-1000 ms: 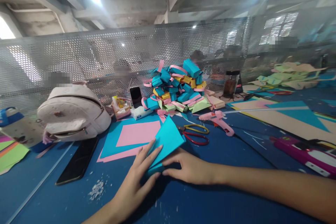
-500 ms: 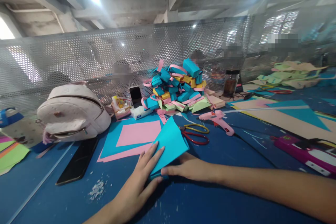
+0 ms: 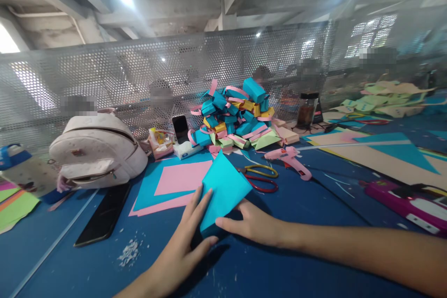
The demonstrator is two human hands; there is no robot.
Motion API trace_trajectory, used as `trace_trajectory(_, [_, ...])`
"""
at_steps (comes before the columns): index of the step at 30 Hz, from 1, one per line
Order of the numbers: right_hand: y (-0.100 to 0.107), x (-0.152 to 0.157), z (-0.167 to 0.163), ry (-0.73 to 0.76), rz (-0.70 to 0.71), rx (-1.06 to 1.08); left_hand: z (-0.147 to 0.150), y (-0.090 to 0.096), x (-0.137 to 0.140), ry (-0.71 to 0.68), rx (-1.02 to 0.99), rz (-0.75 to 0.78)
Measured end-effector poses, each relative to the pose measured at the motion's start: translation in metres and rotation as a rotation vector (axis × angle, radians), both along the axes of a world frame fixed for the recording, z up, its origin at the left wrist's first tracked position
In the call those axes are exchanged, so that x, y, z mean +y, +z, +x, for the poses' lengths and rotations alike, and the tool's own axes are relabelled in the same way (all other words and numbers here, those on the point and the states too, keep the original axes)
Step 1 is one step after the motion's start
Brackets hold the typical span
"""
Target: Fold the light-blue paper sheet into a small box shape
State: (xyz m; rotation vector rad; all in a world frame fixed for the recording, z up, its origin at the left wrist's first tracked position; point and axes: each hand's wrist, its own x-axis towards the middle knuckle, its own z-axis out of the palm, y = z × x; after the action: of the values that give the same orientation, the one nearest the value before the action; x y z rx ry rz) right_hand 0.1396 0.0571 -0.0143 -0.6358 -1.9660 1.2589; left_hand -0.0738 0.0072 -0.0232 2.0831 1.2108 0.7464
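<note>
A folded piece of bright blue paper (image 3: 225,191) is held between my hands above the front of the blue table, its top corner tilted away from me. My left hand (image 3: 186,235) grips its left side, fingers along the edge and thumb at the lower corner. On the right, my right hand (image 3: 249,223) has its thumb on the near edge, with the other fingers hidden behind the paper. Just beyond lie scissors (image 3: 260,184) with one yellow and one red handle. Pink sheets (image 3: 185,177) on a blue sheet (image 3: 145,195) lie to the left.
A heap of folded paper pieces (image 3: 237,114) stands at the back by a perforated metal screen (image 3: 132,74). A pink glue gun (image 3: 295,163) with its cord lies right of the scissors. Leftward are a white backpack (image 3: 98,149) and a black phone (image 3: 103,214). A magenta power strip (image 3: 405,205) lies right.
The blue paper has been raised and tilted, so its folded near side now shows. Both hands have shifted slightly with it and keep their hold.
</note>
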Motion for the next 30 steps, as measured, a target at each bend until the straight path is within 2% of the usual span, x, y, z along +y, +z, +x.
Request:
trace_trajectory(2, [0.001,0.001,0.001,-0.036,0.042,-0.013,-0.002,-0.001,0.003,0.055,-0.12,-0.044])
trace_trajectory(4, [0.001,0.002,0.003,-0.084,0.124,-0.057,-0.004,0.0,0.008,0.165,-0.289,-0.072])
trace_trajectory(6, [-0.002,0.005,0.005,-0.131,0.223,-0.113,-0.006,0.003,0.017,0.283,-0.439,-0.032])
trace_trajectory(8, [-0.006,0.01,0.007,-0.165,0.335,-0.15,-0.011,0.006,0.026,0.328,-0.521,0.052])
trace_trajectory(11, [-0.011,0.02,0.009,-0.199,0.522,-0.145,-0.02,0.006,0.039,0.264,-0.578,0.105])
trace_trajectory(15, [-0.011,0.031,0.01,-0.149,0.761,-0.209,-0.03,0.002,0.048,0.192,-0.623,0.121])
trace_trajectory(19, [-0.012,0.036,0.01,-0.125,0.909,-0.292,-0.033,0.002,0.048,0.152,-0.588,0.158])
trace_trajectory(24, [-0.011,0.035,0.01,-0.094,0.893,-0.267,-0.034,0.005,0.043,0.196,-0.527,0.266])
trace_trajectory(27, [-0.012,0.034,0.009,-0.038,0.81,-0.222,-0.034,0.008,0.041,0.188,-0.417,0.319])
trace_trajectory(30, [-0.018,0.035,0.007,-0.011,0.661,-0.15,-0.033,0.012,0.039,0.154,-0.336,0.349])
